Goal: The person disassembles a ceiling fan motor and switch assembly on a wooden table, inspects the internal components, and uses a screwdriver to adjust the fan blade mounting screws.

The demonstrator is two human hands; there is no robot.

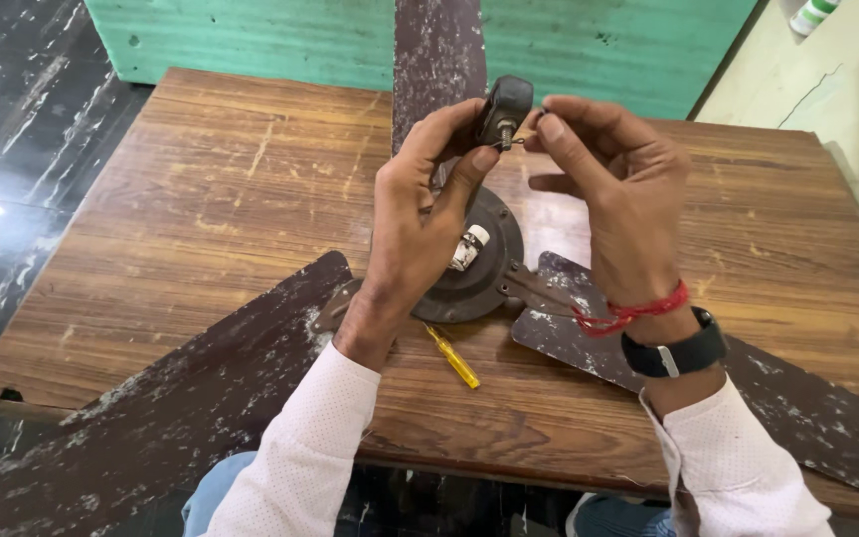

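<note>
Capacitor block (505, 109), small, rigid and probably light, is held at upper centre above the fan hub (469, 259): left hand (420, 209) fingers closed around its body, right hand (599, 169) fingers pinched at its thin terminal.

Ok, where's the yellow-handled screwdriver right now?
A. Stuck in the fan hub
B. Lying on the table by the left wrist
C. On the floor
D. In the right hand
B: the yellow-handled screwdriver lies flat on the wooden table beside the left hand, and neither hand touches it.
</note>
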